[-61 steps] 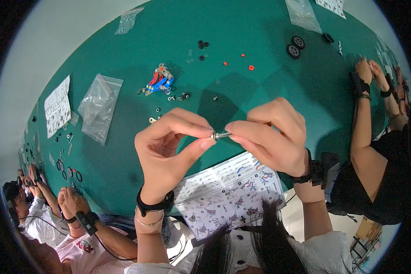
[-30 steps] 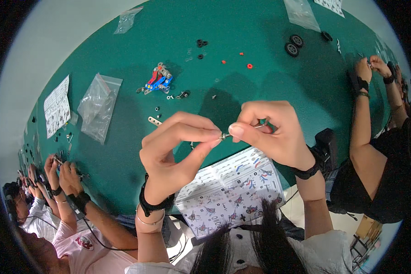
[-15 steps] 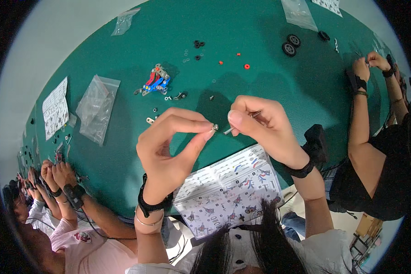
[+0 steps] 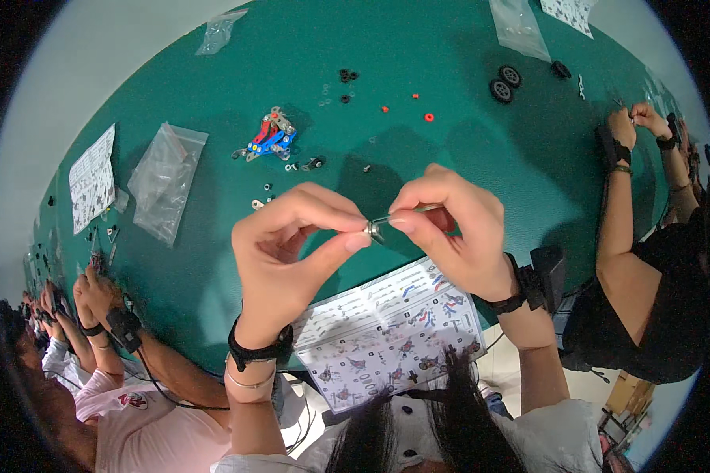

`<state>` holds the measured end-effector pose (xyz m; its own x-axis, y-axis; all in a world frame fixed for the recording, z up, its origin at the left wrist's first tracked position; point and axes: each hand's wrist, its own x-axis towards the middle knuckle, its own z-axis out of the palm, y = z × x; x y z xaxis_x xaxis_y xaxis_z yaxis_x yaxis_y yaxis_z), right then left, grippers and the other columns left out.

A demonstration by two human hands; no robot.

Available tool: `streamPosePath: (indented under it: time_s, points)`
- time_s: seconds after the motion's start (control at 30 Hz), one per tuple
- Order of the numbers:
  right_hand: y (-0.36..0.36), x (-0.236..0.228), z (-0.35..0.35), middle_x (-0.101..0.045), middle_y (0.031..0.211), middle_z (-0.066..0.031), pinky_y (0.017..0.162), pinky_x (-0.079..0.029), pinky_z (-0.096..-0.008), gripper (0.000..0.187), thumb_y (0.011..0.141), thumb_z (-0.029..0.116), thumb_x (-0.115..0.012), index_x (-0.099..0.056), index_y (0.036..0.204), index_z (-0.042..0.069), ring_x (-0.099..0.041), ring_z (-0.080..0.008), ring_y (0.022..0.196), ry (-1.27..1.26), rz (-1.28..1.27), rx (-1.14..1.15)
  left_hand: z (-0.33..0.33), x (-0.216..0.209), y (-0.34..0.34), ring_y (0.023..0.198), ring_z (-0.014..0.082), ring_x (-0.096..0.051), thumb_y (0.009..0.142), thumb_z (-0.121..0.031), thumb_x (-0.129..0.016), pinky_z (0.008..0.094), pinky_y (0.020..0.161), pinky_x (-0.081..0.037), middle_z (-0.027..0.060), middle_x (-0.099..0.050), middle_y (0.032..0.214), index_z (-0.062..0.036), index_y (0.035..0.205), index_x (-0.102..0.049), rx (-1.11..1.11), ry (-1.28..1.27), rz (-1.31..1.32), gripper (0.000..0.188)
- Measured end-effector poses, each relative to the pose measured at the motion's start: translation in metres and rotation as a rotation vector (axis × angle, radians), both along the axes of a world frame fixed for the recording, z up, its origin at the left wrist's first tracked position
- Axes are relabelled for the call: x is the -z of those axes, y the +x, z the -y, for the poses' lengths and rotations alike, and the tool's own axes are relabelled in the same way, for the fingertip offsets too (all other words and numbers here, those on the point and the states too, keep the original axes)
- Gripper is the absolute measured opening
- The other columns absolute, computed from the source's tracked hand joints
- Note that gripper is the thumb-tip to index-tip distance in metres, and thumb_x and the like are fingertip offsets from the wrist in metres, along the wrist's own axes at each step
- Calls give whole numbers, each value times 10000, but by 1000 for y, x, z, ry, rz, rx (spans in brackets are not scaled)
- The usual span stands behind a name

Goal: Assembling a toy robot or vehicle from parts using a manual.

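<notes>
Between thumb and index finger, my left hand [image 4: 284,256] pinches a small silvery metal fastener [image 4: 374,230]; its exact kind is too small to make out. My right hand [image 4: 461,236] is closed on a thin metal rod-like tool [image 4: 382,220], whose tip meets the fastener. Both hands are raised over the near part of the green table, above an instruction sheet [image 4: 386,331] with printed diagrams. Beyond my left hand lies a partly built model [image 4: 272,138] of red, blue and metal strips. Close to it are a small dark bracket piece [image 4: 314,163] and a loose screw [image 4: 366,169].
Black rubber rings [image 4: 346,76], a red ring [image 4: 428,117] and black wheels [image 4: 502,90] lie farther back on the table [image 4: 418,47]. At left are a clear plastic bag [image 4: 166,185] and a printed sheet [image 4: 92,181]. Other people's hands [image 4: 635,122] work at both sides.
My hands have come together: the tool tip, earlier apart from the fastener, now touches it. The view has shifted slightly.
</notes>
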<state>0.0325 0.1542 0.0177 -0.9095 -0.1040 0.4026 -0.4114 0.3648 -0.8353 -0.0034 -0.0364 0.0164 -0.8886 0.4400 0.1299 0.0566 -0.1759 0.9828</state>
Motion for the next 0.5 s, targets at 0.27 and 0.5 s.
streamPosePath:
  time_s: [0.27, 0.5]
  points:
    - [3, 9, 3, -617, 765, -98, 511, -464, -281, 170, 796, 50, -694, -567, 904, 16, -608, -193, 591, -45, -34, 29, 0, 4, -2, 820, 173, -618, 738, 107, -695, 283, 736, -514, 136, -638, 892, 45, 864, -646, 32, 96, 70, 148]
    - [1, 9, 3, -615, 724, -88, 488, -452, -288, 177, 772, 59, -716, -577, 877, 27, -599, -195, 559, 47, -129, 46, 0, 4, -1, 823, 172, -618, 738, 106, -695, 281, 740, -513, 134, -639, 893, 44, 871, -649, 39, 95, 74, 153]
